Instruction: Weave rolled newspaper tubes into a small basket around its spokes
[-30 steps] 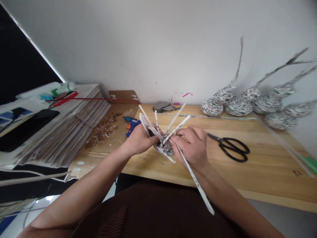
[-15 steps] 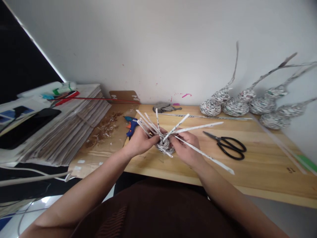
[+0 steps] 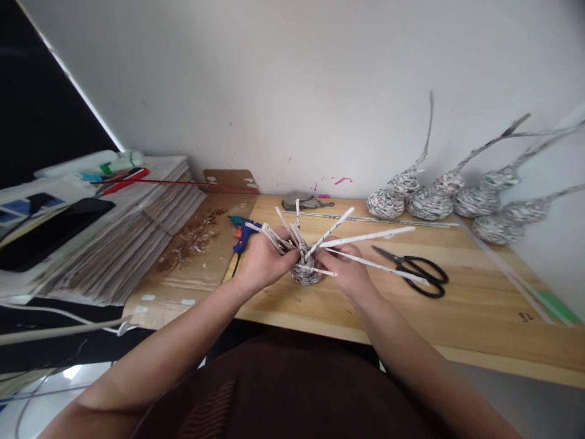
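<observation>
Between my hands is a small round basket (image 3: 307,275) woven from rolled newspaper, with several white paper tubes (image 3: 336,224) sticking out of its top like spokes. My left hand (image 3: 267,259) is closed on its left side, thumb pressed at the rim among the tubes. From the right, my right hand (image 3: 347,268) pinches the rim, fingers partly hidden behind the tubes that cross over it. One short tube end points toward me across the front of the weave. The basket sits near the table's front edge.
Black-handled scissors (image 3: 418,271) lie to the right. Several woven gourd-like paper pieces (image 3: 429,200) with twig stems stand along the wall. A blue glue gun (image 3: 242,235) lies at left, near a tall newspaper stack (image 3: 155,225) with a phone (image 3: 59,231) on top. A grey cloth (image 3: 304,201) lies behind.
The basket has tipped and turned slightly in my hands, so its spokes sit at new angles, and the short front tube points more to the right. Both hands keep their grip.
</observation>
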Demonstrator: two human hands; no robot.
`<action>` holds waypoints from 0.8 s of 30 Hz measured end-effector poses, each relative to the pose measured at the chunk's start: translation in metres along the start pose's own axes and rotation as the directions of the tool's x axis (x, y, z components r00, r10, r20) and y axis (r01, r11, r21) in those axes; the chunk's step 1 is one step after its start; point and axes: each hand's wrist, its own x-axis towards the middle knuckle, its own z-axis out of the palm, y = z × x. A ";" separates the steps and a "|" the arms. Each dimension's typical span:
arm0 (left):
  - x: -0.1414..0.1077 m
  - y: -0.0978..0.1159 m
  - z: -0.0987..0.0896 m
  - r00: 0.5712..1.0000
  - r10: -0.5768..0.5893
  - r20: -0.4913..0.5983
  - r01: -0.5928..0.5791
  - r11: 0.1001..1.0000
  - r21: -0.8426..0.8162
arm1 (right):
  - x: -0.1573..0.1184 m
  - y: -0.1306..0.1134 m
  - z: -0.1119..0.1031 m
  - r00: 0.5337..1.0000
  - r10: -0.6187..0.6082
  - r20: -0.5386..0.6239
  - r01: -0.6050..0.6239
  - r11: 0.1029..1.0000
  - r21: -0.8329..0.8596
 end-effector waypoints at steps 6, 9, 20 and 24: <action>0.001 0.002 0.002 0.991 0.077 -0.106 -0.068 0.994 0.088 | -0.002 -0.001 -0.001 0.987 0.157 0.023 -0.157 0.988 0.003; 0.001 0.001 0.006 0.984 0.106 -0.140 -0.083 0.983 0.163 | -0.005 0.001 0.002 1.000 0.021 -0.008 -0.021 0.999 -0.047; 0.007 0.009 0.010 0.987 0.119 -0.108 -0.089 0.964 0.251 | -0.005 -0.006 0.004 0.758 -0.648 0.075 0.584 0.622 -0.522; 0.009 0.009 0.010 0.994 0.069 -0.087 -0.049 0.975 0.217 | 0.004 -0.012 0.004 0.834 -0.542 0.099 0.528 0.734 -0.427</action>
